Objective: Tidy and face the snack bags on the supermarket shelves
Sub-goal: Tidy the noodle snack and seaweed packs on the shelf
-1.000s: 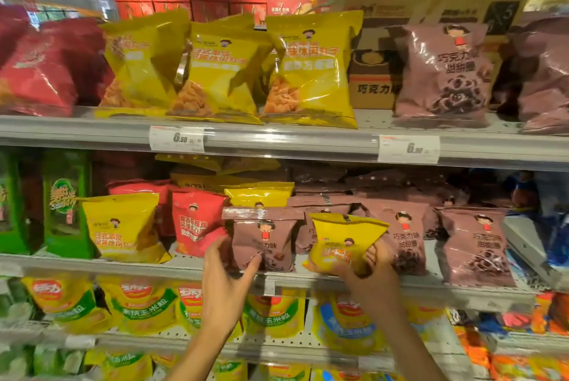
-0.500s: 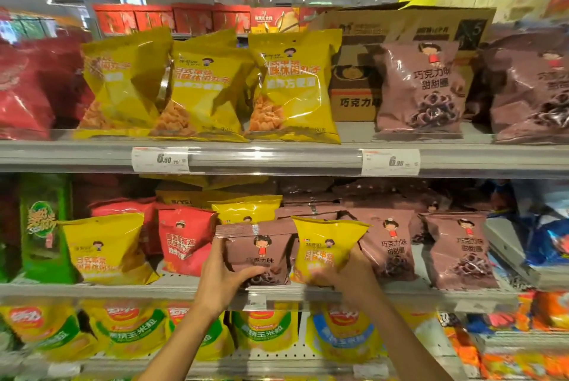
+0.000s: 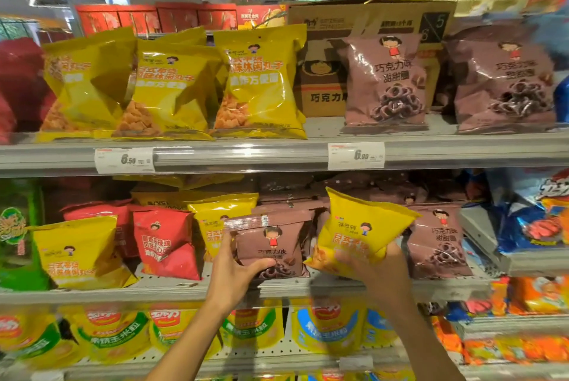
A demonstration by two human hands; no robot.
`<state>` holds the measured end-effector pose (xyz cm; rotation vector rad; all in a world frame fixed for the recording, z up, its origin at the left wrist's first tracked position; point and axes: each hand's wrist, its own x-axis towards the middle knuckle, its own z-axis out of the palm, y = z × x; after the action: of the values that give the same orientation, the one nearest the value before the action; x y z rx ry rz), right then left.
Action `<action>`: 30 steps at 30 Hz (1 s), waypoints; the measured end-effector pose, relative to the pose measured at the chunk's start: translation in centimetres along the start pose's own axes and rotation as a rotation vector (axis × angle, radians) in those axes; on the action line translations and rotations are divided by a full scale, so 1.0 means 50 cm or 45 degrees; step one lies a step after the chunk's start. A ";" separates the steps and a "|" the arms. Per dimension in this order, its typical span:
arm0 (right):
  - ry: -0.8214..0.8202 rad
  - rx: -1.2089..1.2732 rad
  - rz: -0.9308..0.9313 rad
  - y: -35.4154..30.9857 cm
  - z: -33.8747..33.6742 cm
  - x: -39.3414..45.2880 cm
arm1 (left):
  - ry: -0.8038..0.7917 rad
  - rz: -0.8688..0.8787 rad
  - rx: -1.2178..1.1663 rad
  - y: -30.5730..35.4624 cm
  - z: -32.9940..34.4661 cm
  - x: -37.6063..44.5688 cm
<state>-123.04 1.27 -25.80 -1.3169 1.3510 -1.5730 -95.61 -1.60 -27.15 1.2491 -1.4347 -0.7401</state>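
On middle shelf (image 3: 184, 291), below tags "6.50" (image 3: 124, 160) and "6.90" (image 3: 356, 155): left hand (image 3: 237, 273) grips brown chocolate-ring snack bag (image 3: 271, 245); right hand (image 3: 378, 270) grips tilted yellow snack bag (image 3: 360, 226).

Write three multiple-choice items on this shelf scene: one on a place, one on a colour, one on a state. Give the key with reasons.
1. Which shelf are both hands working at?
A. top
B. middle
C. bottom

2. What colour is the bag the right hand holds?
A. green
B. brown
C. yellow

3. How does the left hand stand?
A. gripping the brown bag
B. hanging idle
C. flat on a price tag

Key: 1 B, both hands are below the price tag rail and above the corn snack row; 2 C, the yellow bag is tilted in its fingers; 3 A, thumb lies across the bag's front.
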 end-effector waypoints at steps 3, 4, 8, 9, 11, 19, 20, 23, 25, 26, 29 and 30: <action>0.142 -0.005 0.030 -0.005 -0.061 -0.019 | -0.031 0.046 -0.008 0.011 0.054 -0.003; 0.171 -0.024 0.056 -0.002 -0.081 -0.024 | -0.048 0.059 -0.005 0.014 0.069 -0.003; 0.165 -0.119 0.108 0.013 -0.136 -0.041 | -0.069 0.074 -0.004 0.017 0.109 -0.005; 0.163 -0.112 0.121 0.016 -0.143 -0.046 | -0.064 0.093 0.018 0.016 0.115 -0.006; 0.145 -0.085 0.122 0.021 -0.149 -0.056 | -0.034 0.119 0.075 0.020 0.126 -0.010; 0.011 -0.024 0.207 0.025 -0.125 -0.077 | -0.070 0.047 0.205 0.023 0.131 -0.021; -0.010 -0.020 0.211 0.025 -0.117 -0.078 | -0.078 0.021 0.230 0.021 0.128 -0.022; -0.048 -0.012 0.214 0.020 -0.082 -0.088 | -0.079 -0.019 0.346 0.017 0.104 -0.034; -0.076 -0.024 0.204 0.012 -0.050 -0.098 | -0.053 0.019 0.411 0.008 0.075 -0.050; -0.096 -0.028 0.193 0.010 -0.031 -0.104 | -0.034 0.064 0.464 0.001 0.055 -0.059; -0.144 0.002 0.189 0.006 0.032 -0.125 | 0.049 0.247 0.673 -0.026 -0.009 -0.084; -0.165 0.010 0.184 0.006 0.058 -0.131 | 0.079 0.310 0.738 -0.034 -0.034 -0.091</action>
<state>-118.57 6.44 -27.93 -1.2642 1.3273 -1.3709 -93.89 2.59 -29.65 1.4714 -1.7779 -0.1128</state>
